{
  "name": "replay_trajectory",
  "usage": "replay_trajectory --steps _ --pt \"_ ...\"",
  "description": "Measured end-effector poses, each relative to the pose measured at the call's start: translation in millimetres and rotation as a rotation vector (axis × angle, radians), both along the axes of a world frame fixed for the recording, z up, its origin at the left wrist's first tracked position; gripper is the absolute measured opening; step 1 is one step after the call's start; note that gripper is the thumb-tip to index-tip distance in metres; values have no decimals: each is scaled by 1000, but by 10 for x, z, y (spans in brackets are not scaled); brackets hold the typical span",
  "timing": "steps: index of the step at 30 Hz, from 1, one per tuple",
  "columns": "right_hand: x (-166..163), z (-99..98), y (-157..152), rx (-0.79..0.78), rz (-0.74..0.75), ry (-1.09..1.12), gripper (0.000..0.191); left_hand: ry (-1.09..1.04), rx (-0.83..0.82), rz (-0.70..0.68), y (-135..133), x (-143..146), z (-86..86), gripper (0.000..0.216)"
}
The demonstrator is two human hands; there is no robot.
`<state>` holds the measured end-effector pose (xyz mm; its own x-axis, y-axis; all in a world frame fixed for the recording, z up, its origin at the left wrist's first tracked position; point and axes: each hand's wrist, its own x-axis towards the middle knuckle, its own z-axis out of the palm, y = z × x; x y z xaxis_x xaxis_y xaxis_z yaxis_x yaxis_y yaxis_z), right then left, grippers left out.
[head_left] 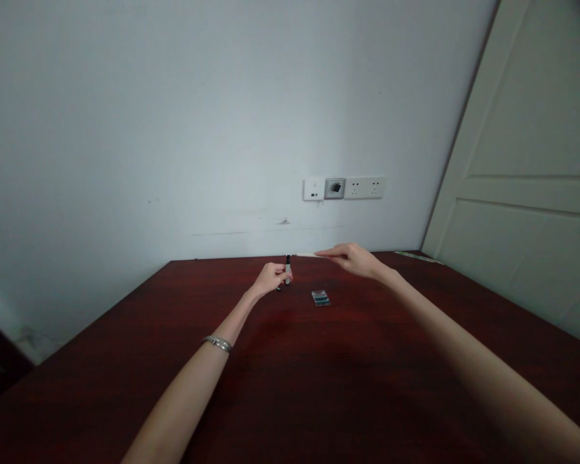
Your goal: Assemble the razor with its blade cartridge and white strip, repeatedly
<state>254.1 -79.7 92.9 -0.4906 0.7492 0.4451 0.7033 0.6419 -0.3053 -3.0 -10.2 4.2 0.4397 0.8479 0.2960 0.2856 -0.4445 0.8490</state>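
Observation:
My left hand point(270, 278) is closed around a small black pen-like object point(287, 267) held upright above the dark red table point(290, 386). My right hand point(352, 259) hovers just to the right of it, fingers pinched on a thin pale strip point(305, 255) that points left toward the black object. A small clear box with a teal inside point(320, 298) lies on the table below and between the two hands. A silver bracelet point(218, 343) is on my left wrist.
A white wall rises behind the table, with a row of sockets and a switch plate point(343, 188). A pale door point(531, 187) stands at the right. A thin greenish strip point(418, 257) lies at the table's far right corner.

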Motion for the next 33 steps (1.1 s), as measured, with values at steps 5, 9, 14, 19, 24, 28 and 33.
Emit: replay_trajectory --steps 5,9,14,19,24,28,33 --pt "-127 52 -23 12 7 36 36 31 23 -5 -1 25 5 17" --pt "-164 17 -49 39 21 -23 35 56 61 -5 -23 61 33 17" --pt "50 -120 -28 75 -13 -37 35 14 -5 15 -13 22 41 13" --pt "31 -198 -85 175 -137 -44 35 -116 -151 19 -87 77 71 19" --pt "-148 -229 -116 271 -285 -139 38 -228 -254 11 -219 204 115 25" --pt "-275 -254 -98 281 -295 -158 39 -224 -277 -22 -271 287 101 26" --pt "-281 -321 -64 255 -308 -127 38 -230 -241 -45 -293 316 63 29"
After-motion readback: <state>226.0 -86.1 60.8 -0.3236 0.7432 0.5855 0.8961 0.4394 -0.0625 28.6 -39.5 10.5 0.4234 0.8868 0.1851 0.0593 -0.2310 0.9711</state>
